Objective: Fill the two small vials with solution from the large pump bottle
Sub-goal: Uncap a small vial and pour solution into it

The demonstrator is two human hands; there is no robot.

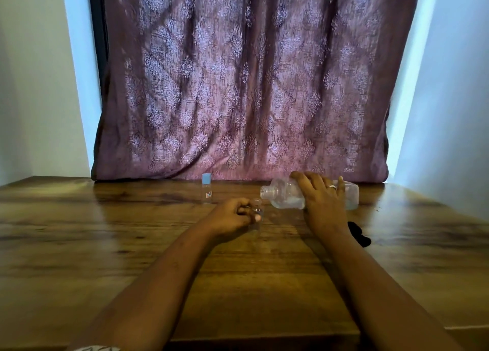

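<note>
Item: large clear bottle, pump off, little liquid so prob. light, smooth/slippery, tipped neck-left over table, right hand wrapped round mid-body; left hand pinches small uncapped vial, prob. fragile, near neck; blue-capped vial stands behind.

1. The brown grained wooden table, lower frame, is smooth and faintly shiny.
2. The purple patterned cloth curtain, upper centre, is woven and softly lustrous.
3. The large clear plastic bottle, centre right, is glossy.
4. The small clear vial with blue cap is smooth.
5. The small uncapped clear vial, centre, is transparent and glossy.
</note>
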